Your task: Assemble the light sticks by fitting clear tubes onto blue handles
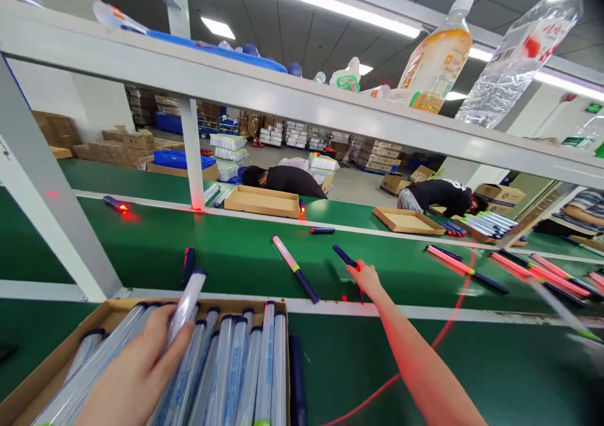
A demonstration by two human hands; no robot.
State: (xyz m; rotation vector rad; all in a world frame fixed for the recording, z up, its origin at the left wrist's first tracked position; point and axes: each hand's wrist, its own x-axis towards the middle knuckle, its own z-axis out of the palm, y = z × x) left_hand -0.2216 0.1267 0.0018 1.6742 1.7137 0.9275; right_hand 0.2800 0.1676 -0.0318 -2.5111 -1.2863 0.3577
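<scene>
My left hand (141, 360) is closed around a clear plastic tube (187, 300) with a dark end cap, raised over an open cardboard box (286, 357). Packed in that box are several similar clear tubes (238, 357) with dark caps. Out over the green belt, my right hand (367, 279) pinches a short dark blue handle (345, 256). Between my hands, a glow stick (296, 269) with a lit pink tube and dark handle lies on the belt. A loose dark handle (188, 265) is just beyond the tube in my left hand.
More dark handles (323, 230) and lit sticks (453, 262) lie along the belt (245, 269). Shallow cardboard trays (264, 201) stand on the far side, where people (292, 179) bend over. A white shelf frame (283, 102) with bottles (436, 58) crosses above; its post (61, 224) stands left.
</scene>
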